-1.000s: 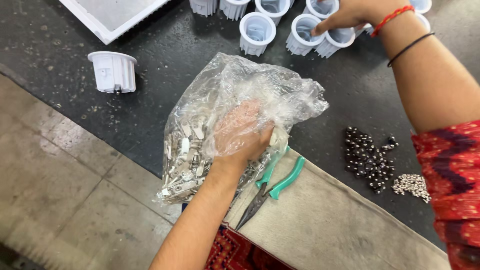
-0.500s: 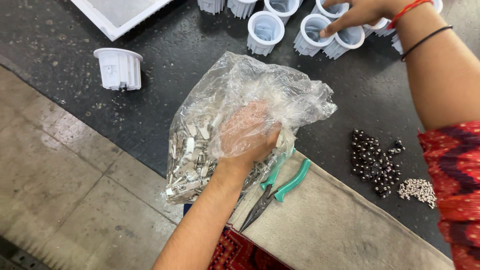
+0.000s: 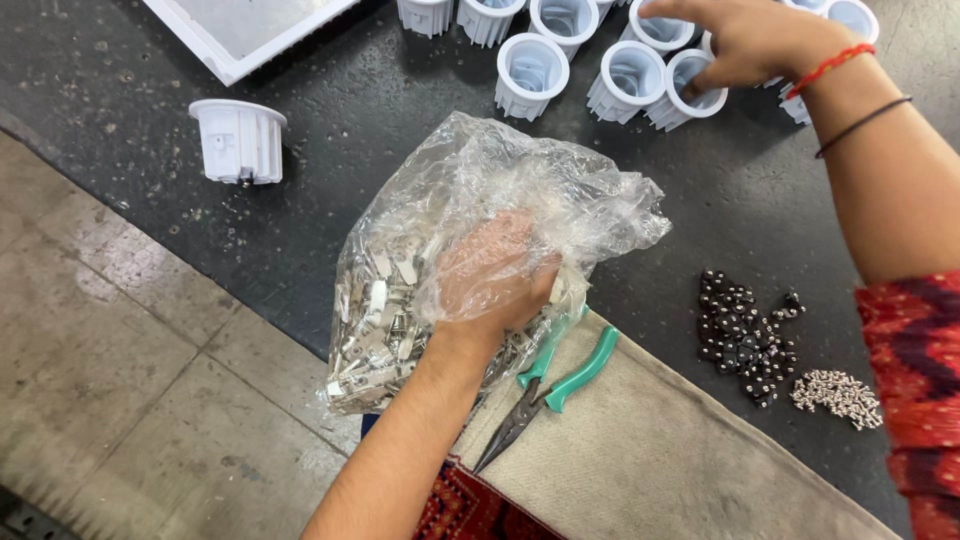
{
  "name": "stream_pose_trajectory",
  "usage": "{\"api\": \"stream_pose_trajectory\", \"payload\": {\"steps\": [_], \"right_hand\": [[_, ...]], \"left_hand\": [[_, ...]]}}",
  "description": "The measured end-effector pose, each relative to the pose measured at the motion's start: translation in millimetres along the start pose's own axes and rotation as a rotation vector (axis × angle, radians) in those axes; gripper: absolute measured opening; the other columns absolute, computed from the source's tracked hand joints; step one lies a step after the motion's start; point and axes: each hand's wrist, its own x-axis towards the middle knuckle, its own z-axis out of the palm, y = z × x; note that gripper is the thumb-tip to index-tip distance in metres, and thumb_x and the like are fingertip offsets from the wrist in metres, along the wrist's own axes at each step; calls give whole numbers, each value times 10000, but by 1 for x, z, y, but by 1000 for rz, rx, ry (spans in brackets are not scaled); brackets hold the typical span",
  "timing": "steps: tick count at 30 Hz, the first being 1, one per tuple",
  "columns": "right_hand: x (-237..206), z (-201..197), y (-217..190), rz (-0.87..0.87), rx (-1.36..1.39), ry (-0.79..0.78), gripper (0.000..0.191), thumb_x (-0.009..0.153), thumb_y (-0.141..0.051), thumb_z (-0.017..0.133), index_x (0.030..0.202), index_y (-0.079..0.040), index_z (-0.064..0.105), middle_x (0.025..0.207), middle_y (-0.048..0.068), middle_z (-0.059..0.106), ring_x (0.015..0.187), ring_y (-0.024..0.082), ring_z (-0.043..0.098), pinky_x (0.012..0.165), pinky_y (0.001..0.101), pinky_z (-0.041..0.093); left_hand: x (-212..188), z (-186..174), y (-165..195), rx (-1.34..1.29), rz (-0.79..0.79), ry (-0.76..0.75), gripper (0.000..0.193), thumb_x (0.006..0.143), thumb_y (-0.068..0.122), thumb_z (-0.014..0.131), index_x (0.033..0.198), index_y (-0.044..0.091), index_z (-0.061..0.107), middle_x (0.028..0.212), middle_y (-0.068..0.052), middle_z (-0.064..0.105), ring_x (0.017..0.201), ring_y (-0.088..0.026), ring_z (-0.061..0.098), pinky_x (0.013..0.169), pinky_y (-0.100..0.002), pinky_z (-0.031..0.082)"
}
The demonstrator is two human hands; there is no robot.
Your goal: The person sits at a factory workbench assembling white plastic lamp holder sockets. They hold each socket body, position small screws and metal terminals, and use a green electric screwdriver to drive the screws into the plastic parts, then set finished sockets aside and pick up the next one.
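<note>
One soft, slippery plastic bag (image 3: 480, 250) of metal clips: our left hand (image 3: 490, 280) sits inside, curled on clips; right hand (image 3: 745, 40) pinches a far white cup (image 3: 690, 85).

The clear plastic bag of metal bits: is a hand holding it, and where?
The left hand is inside the plastic bag, among the small metal clips; what the fingers grip cannot be told.
</note>
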Motion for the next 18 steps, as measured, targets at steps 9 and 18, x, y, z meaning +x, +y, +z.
{"api": "stream_pose_trajectory", "payload": {"steps": [9,18], "right_hand": [[-16,3,-13,147,-131,-79,851,829,-62,709,1597,-355,489,1093,242,685,1000,408,676,915,501,535],[-23,8,0,-9,-103,-15,694,790,-89,748,1416,-365,632,1309,237,563,1165,410,604,968,500,508]], "left_hand": [[1,-5,2,-14,-22,-52,499,826,409,720,1202,82,697,1107,-165,722,973,-374,702,842,-497,549],[0,-1,1,-23,19,26,474,827,402,725,1179,85,701,1104,-150,729,963,-359,713,825,-489,563]]}}
